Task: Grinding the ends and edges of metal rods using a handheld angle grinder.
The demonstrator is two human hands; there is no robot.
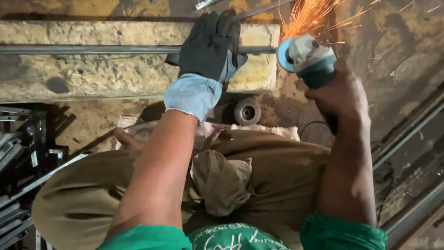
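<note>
My left hand (pixel 209 46), in a dark and pale blue work glove, presses down on a long thin metal bar (pixel 92 49) lying along a worn wooden block (pixel 83 69). My bare right hand (pixel 340 92) grips the body of an angle grinder (pixel 307 58). Its disc (pixel 283 54) meets the bar's right end, and orange sparks (pixel 310 16) fly up and to the right. I am crouched, with my knees in khaki trousers below the hands.
A spare grinding disc (pixel 247 112) lies on the floor under the block. Metal pieces (pixel 18 153) are piled at the left. Long metal rails (pixel 407 139) run diagonally at the right, with a cable (pixel 314 125) near my right wrist.
</note>
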